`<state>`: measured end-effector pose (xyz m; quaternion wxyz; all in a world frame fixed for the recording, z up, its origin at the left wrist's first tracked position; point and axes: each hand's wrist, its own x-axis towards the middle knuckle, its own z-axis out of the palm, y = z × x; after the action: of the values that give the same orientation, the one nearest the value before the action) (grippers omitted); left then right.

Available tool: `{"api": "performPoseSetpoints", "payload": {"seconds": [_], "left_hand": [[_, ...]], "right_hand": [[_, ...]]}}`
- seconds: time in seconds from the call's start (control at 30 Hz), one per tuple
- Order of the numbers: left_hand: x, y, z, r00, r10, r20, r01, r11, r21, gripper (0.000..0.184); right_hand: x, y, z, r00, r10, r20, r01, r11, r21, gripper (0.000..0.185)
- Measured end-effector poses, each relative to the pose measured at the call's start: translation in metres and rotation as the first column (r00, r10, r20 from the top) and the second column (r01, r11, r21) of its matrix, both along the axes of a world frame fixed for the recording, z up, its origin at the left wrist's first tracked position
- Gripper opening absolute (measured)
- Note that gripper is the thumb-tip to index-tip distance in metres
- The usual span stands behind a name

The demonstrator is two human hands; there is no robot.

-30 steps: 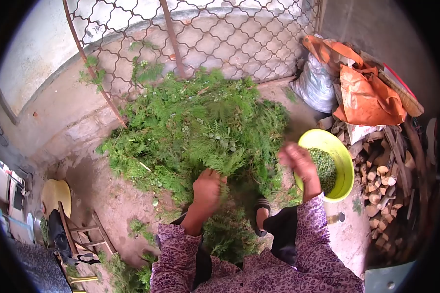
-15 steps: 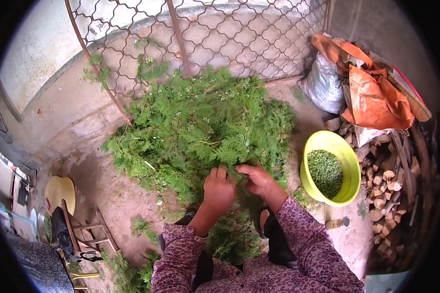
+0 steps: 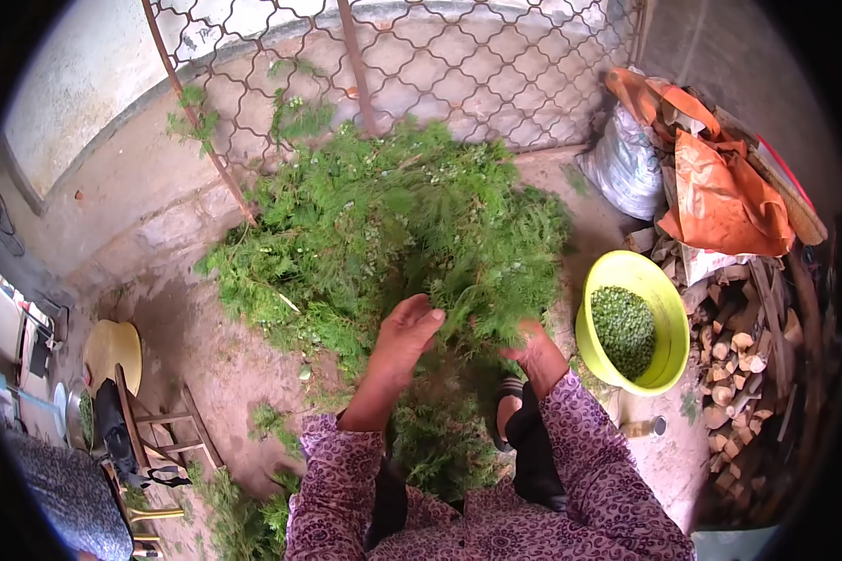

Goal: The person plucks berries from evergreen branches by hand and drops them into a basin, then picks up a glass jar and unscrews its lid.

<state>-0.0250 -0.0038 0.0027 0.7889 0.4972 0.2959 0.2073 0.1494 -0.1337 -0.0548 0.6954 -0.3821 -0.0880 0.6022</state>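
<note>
My left hand (image 3: 404,338) is at the near edge of a heap of green evergreen branches (image 3: 346,224). Its fingers are curled in towards the thumb, and whatever may lie in them is hidden. To its right, my right hand (image 3: 539,355) grips a leafy evergreen branch (image 3: 496,299), whose sprays cover most of the fingertips. Small pale green cones dot the heap. A yellow-green tub (image 3: 669,360) on the right is partly filled with loose green cones (image 3: 624,329). More evergreen sprigs (image 3: 444,449) lie on the ground between my feet.
A metal lattice (image 3: 477,75) stands behind the heap. Split firewood (image 3: 734,374), an orange sack (image 3: 720,201) and a white sack (image 3: 624,164) are on the right. On the left are a wooden stool frame (image 3: 173,425), a straw hat (image 3: 114,355) and a person's patterned clothing (image 3: 65,496).
My hands have moved apart; the left has turned to show its thumb, and the right has shifted right and slightly down, with a branch now in front of its fingers.
</note>
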Motion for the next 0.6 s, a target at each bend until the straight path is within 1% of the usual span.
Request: {"api": "performPoseSetpoints", "payload": {"seconds": [0.03,0.07,0.1,0.13,0.17,0.2,0.23,0.27,0.3,0.33,0.37,0.4,0.43,0.47,0.5,0.53,0.57,0.6], "left_hand": [[0.005,0.003,-0.022,0.997,-0.038,0.067,0.042,0.997,-0.061,0.058],[0.004,-0.001,-0.020,0.997,-0.033,0.065,0.037,0.997,-0.064,0.058],[0.003,-0.008,-0.013,0.993,-0.079,0.087,0.084,0.995,-0.061,0.060],[0.001,-0.012,-0.007,0.986,-0.127,0.108,0.133,0.990,-0.055,0.063],[-0.001,-0.013,-0.002,0.986,-0.126,0.108,0.132,0.990,-0.056,0.063],[-0.003,-0.014,0.003,0.981,-0.161,0.108,0.161,0.987,0.013,0.057],[-0.005,-0.013,0.007,0.975,-0.197,0.106,0.189,0.979,0.082,0.051],[-0.006,-0.013,0.008,0.968,-0.232,0.100,0.216,0.965,0.150,0.046],[-0.006,-0.011,-0.002,0.968,-0.231,0.098,0.216,0.965,0.148,0.046],[-0.005,-0.008,-0.017,0.935,-0.289,0.207,0.260,0.953,0.157,0.041],[-0.005,-0.006,-0.029,0.886,-0.343,0.312,0.302,0.938,0.172,0.036],[-0.006,-0.008,-0.025,0.886,-0.343,0.311,0.303,0.938,0.171,0.036],[-0.006,-0.012,-0.018,0.922,-0.240,0.305,0.301,0.938,-0.171,0.036],[-0.006,-0.014,-0.014,0.954,-0.145,0.262,0.262,0.830,-0.493,0.035],[-0.003,-0.014,-0.022,0.954,-0.149,0.259,0.263,0.829,-0.494,0.035],[0.003,-0.011,-0.034,0.955,-0.122,0.270,0.239,0.855,-0.460,0.032],[0.005,-0.010,-0.044,0.955,-0.093,0.283,0.212,0.880,-0.426,0.030],[0.005,-0.010,-0.042,0.955,-0.093,0.282,0.211,0.879,-0.426,0.030]], "right_hand": [[-0.007,0.002,0.009,0.996,-0.046,0.079,0.062,0.973,-0.223,0.037],[-0.001,0.004,-0.009,0.996,-0.040,0.077,0.057,0.972,-0.226,0.037],[0.010,0.007,-0.039,0.800,0.169,0.575,-0.064,0.978,-0.198,0.040],[0.011,0.010,-0.044,0.339,0.283,0.897,-0.180,0.956,-0.233,0.044],[0.012,0.009,-0.047,0.339,0.284,0.897,-0.181,0.955,-0.234,0.044],[0.003,0.010,-0.026,0.584,0.325,0.744,-0.151,0.944,-0.294,0.044],[-0.006,0.011,-0.003,0.784,0.324,0.530,-0.139,0.923,-0.358,0.045],[-0.014,0.013,0.020,0.785,0.325,0.528,-0.140,0.923,-0.359,0.045],[-0.022,0.015,0.043,0.505,0.529,0.682,-0.121,0.825,-0.552,0.045],[-0.027,0.017,0.054,0.166,0.698,0.696,-0.025,0.709,-0.705,0.044],[-0.029,0.018,0.050,0.167,0.698,0.696,-0.027,0.709,-0.705,0.044],[-0.031,0.018,0.045,0.151,0.603,0.783,-0.029,0.795,-0.606,0.045],[-0.034,0.019,0.043,0.135,0.497,0.857,-0.034,0.867,-0.497,0.046],[-0.035,0.020,0.042,0.138,0.496,0.857,-0.033,0.867,-0.497,0.046],[-0.036,0.023,0.047,0.194,0.378,0.905,-0.054,0.926,-0.375,0.048],[-0.037,0.024,0.054,0.251,0.254,0.934,-0.067,0.967,-0.245,0.052],[-0.038,0.022,0.063,0.254,0.254,0.933,-0.066,0.967,-0.246,0.052],[-0.040,0.020,0.075,0.307,0.340,0.889,-0.043,0.938,-0.344,0.056]]}}
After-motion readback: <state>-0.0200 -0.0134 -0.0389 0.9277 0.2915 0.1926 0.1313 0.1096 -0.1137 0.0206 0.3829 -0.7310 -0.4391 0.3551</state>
